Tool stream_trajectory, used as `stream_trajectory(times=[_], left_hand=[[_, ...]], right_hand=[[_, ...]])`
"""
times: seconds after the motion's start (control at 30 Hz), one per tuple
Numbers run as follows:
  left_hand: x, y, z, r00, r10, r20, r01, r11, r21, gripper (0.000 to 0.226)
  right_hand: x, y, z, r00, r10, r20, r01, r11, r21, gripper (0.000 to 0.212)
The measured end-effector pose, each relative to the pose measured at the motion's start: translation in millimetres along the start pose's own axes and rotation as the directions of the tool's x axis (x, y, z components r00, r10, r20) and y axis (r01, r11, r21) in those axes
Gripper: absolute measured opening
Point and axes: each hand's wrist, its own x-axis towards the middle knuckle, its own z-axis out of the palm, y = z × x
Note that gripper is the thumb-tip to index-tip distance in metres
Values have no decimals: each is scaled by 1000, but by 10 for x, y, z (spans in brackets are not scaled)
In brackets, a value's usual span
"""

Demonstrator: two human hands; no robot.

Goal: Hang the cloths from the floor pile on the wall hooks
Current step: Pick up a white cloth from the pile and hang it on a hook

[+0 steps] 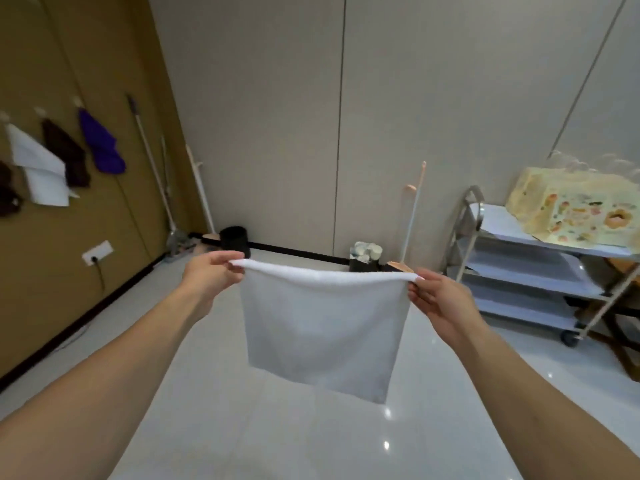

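White and soft, a small towel hangs in the air in front of the person, above the shiny pale floor. The left hand pinches its top left corner, with the thumb and fingers curled tight on the cloth. The right hand pinches the top right corner the same way. The top edge sags a little between the two hands, and the rest of the towel hangs straight down. Both arms reach out from the bottom of the view.

On the brown wall to the left, some cloths hang from small hooks. There is a purple cloth, a dark brown cloth next to it, and a white cloth further left. Another dark cloth shows at the very left edge. A wall socket with a black cord sits lower on this wall.

Long-handled cleaning tools lean in the corner. A black bucket stands on the floor by the pale back wall. Near it is a small black holder with rolled cloths inside. To the right is a metal cart with shelves, and a yellow patterned cover lies over something on its top shelf.
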Motion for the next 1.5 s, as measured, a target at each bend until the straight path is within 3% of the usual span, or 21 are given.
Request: stream_trajectory(times=[0.07, 0.17, 0.4, 0.63, 0.77, 0.87, 1.0, 1.07, 1.13, 1.23, 1.33, 1.4, 1.5], left_hand=[[115, 148, -228, 994, 60, -97, -51, 995, 88, 34], [344, 386, -489, 954, 121, -273, -76, 983, 170, 19], [724, 975, -697, 755, 271, -597, -84, 943, 323, 8], [1247, 1209, -926, 750, 248, -613, -189, 969, 160, 15], [1572, 1406, -1050, 740, 224, -634, -220, 972, 87, 22], [1909, 1563, -1188, 712, 222, -666, -241, 968, 64, 15], [2439, 1808, -1461, 688, 233, -687, -313, 950, 8, 20], [2685, 1948, -1651, 718, 222, -660, -316, 948, -24, 24], [2918, 2061, -1896, 767, 246, -593, -294, 956, 16, 42], [3207, 2207, -2336, 816, 389, -429, -343, 921, 182, 64], [3492, 2319, -2777, 865, 442, -239, -315, 848, 426, 44], [3705, 2358, -3005, 882, 427, -197, -227, 754, 616, 48], [4084, 2342, -3212, 801, 544, -250, -110, 544, 832, 34]], right_hand=[[346, -60, 367, 995, -20, 100, 23, 999, -25, 42], [790, -184, 921, 979, -71, 192, 88, 993, -84, 29], [1607, -597, 1950, 905, -207, 371, 299, 931, -210, 12], [2203, -943, 2967, 822, -299, 485, 429, 885, -182, 3], [2442, -1004, 3646, 797, -256, 548, 375, 920, -115, 8], [2548, -986, 4199, 782, -219, 583, 310, 949, -59, 16], [2622, -982, 4983, 712, -208, 671, 309, 950, -33, 19], [2652, -1011, 5405, 665, -229, 711, 376, 925, -54, 20], [2669, -1055, 5807, 583, -279, 764, 502, 862, -69, 31], [2706, -1109, 6374, 403, -306, 862, 697, 713, -72, 53], [2818, -1081, 6963, 284, -260, 923, 860, 495, -125, 51], [2881, -1007, 7362, 212, -229, 950, 942, 306, -136, 56], [2893, -853, 7905, 134, -198, 971, 981, 167, -102, 40]])
